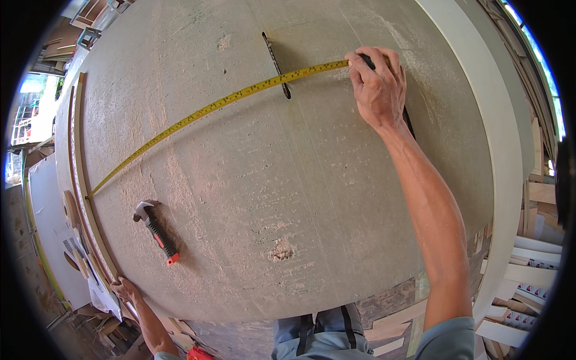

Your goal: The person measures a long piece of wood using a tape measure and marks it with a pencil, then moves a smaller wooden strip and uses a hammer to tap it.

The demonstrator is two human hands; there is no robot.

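A large grey board [288,198] fills the view. A yellow measuring tape [216,107] stretches across it from the left edge up to my right hand [377,84], which is closed on the tape's case at the far right of the board. My left hand [125,290] grips the board's near left edge, by a thin wooden strip [81,198]. A hammer [156,231] with a black and red handle lies on the board near that hand. A dark slot with a saw blade [276,65] sits under the tape at the top middle.
A pale board edge [498,138] runs down the right side. Stacked wood offcuts and panels [528,264] lie at the lower right. More boards and scraps [66,240] sit at the left below the board's edge.
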